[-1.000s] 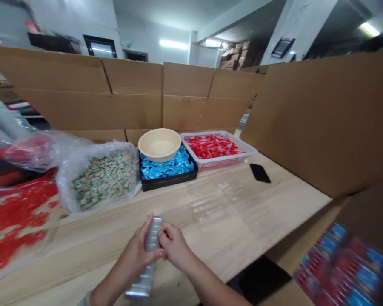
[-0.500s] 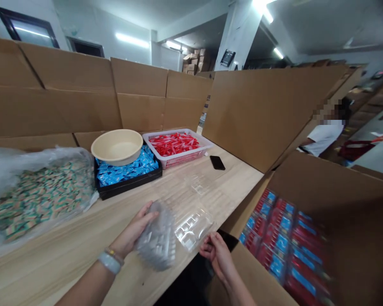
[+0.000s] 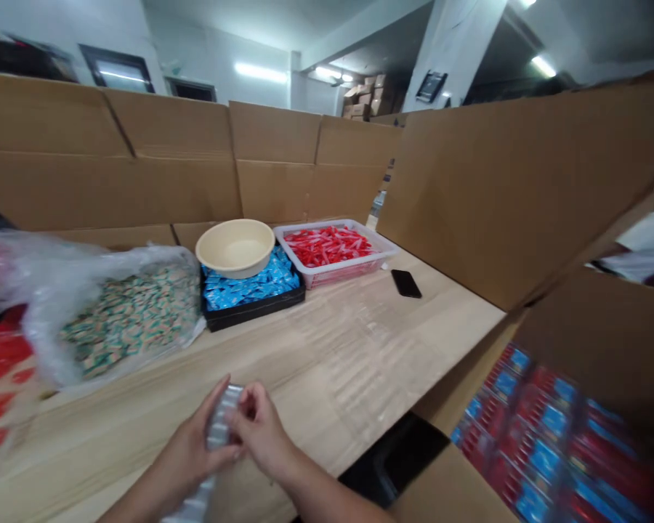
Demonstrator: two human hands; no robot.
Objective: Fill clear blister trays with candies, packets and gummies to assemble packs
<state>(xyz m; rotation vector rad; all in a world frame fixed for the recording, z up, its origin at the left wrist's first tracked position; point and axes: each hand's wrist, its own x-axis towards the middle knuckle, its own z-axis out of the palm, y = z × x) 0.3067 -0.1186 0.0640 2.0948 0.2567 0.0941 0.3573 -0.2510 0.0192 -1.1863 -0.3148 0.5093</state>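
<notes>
My left hand (image 3: 199, 443) is wrapped round a stack of clear plastic blister trays (image 3: 218, 425), held on edge over the near part of the table. My right hand (image 3: 264, 428) meets the stack from the other side, with thumb and fingers pinched at its upper edge. The exact tray between those fingers is hard to make out. To the right of my hands, clear blister trays (image 3: 362, 385) lie on the wooden table, their outlines faint against the wood.
Along the back stand a plastic bag of small green-and-tan packets (image 3: 136, 319), a black tray (image 3: 256, 311) of blue sachets under a cream basin (image 3: 235, 250), and a white basket (image 3: 349, 272) of red-and-white pieces. A phone (image 3: 406, 283) lies rightward. A carton of red-and-blue packs (image 3: 545, 428) stands lower right.
Half a second ago my right hand was at a tray by the table's right edge. It has come back to the stack in my left hand. The view swung right, then partly back left.
</notes>
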